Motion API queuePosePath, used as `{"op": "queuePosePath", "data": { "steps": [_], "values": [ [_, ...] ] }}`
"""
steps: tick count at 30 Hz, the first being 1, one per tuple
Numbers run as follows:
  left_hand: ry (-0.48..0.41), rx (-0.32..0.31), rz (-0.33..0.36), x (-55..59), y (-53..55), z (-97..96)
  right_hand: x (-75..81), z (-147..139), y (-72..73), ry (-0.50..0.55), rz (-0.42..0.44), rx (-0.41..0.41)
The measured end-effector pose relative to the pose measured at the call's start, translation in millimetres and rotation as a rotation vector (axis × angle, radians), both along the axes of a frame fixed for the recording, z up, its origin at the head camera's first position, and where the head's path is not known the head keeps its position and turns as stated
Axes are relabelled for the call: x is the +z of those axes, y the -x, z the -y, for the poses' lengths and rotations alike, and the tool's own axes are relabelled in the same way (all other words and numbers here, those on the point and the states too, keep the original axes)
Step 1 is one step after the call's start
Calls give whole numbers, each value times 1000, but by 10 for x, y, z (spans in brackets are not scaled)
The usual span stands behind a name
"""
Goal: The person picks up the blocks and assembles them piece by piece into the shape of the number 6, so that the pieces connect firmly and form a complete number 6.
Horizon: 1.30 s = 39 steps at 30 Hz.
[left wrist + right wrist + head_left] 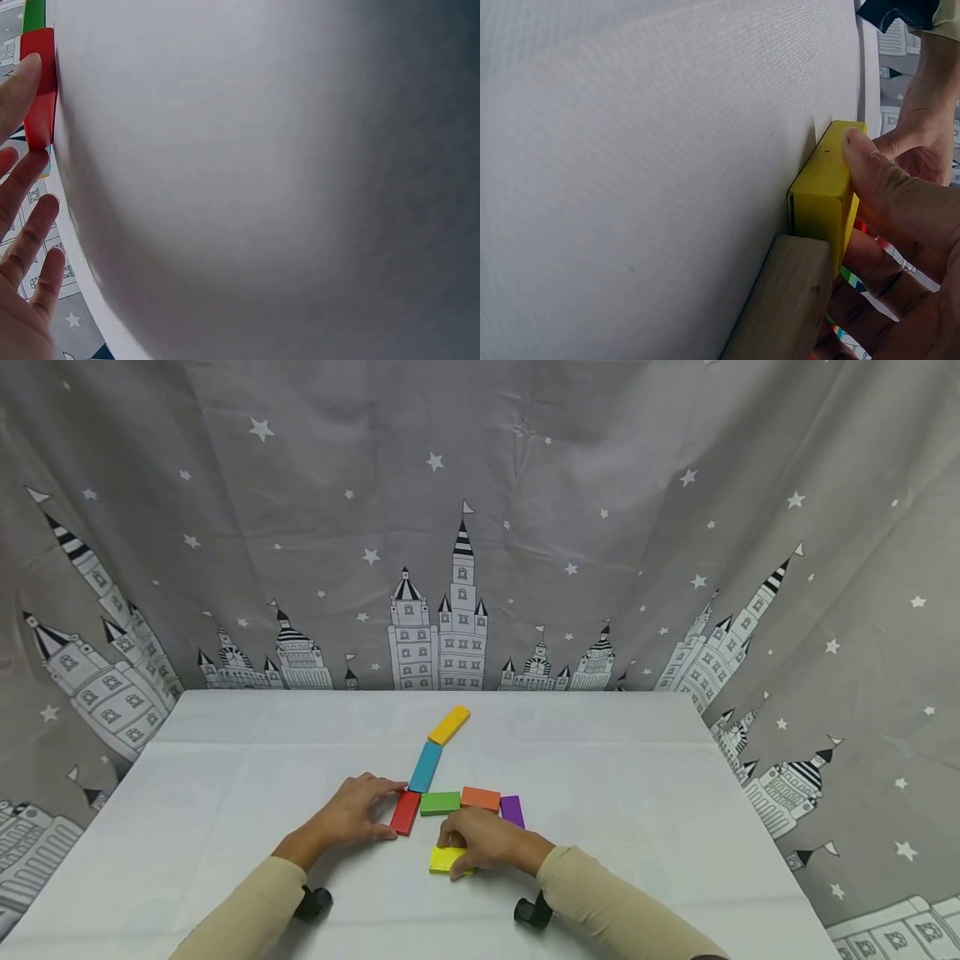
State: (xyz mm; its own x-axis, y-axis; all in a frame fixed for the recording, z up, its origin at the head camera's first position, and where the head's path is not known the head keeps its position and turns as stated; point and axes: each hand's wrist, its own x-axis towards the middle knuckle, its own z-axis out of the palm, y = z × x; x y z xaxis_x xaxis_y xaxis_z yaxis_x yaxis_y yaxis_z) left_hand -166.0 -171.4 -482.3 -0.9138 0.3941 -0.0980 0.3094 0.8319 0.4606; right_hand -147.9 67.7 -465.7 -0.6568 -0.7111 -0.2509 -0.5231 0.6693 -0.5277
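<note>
My left hand (351, 812) holds a red block (405, 813) between thumb and index finger, one at each end; the other fingers (30, 238) stand apart from it. A bright yellow block (444, 860) lies nearer the front, pinched by my right hand (491, 840). In the right wrist view a bare wooden block (784, 300) sits against the yellow one's end; the hand hides it from the head view. From the red block a blue block (426, 767) and a golden-yellow block (450, 725) run backward. To its right lie a green block (440, 803), an orange block (481, 798) and a purple block (512, 811).
All the blocks lie on a white-covered table (637, 777). Behind it and at the sides hangs a grey curtain (525, 468) printed with castles and stars. Under each sleeve a black wrist device (313, 904) juts out close above the tabletop.
</note>
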Motion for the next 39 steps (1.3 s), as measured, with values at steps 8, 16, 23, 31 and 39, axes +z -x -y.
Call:
{"op": "queuePosePath", "data": {
  "steps": [8,16,23,31,39],
  "values": [
    [-8,12,1,0,5,1,-9,15,10,-12,7,-18],
    [-19,28,7,-9,8,-4,-19,25,5,-13,36,-35],
    [-11,28,6,-21,11,9,-25,23,9,-16,38,-35],
    [15,-28,-21,31,50,63,-20,16,10,-8,31,-35],
    [154,-203,-60,235,212,6,-13,13,17,-2,29,-23]
  ]
}}
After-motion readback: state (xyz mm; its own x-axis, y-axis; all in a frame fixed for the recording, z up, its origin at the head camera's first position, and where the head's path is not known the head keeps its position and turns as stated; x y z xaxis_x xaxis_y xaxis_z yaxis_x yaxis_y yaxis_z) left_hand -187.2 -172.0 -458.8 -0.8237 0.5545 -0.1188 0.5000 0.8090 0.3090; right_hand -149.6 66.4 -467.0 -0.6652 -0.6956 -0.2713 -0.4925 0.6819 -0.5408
